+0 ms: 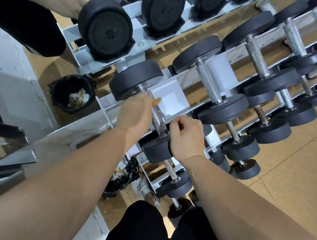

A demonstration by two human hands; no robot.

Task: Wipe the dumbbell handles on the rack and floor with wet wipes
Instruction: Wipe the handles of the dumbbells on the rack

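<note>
dumbbell handle [157,117], knurled metal, matte round heads [136,79]

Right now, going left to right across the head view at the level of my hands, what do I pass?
Black-lined waste bin → left hand → knurled dumbbell handle → right hand → neighbouring dumbbell's near head.

Tan speckled floor [286,194]; mirror [42,70] at left; black bin bag [123,180].
</note>
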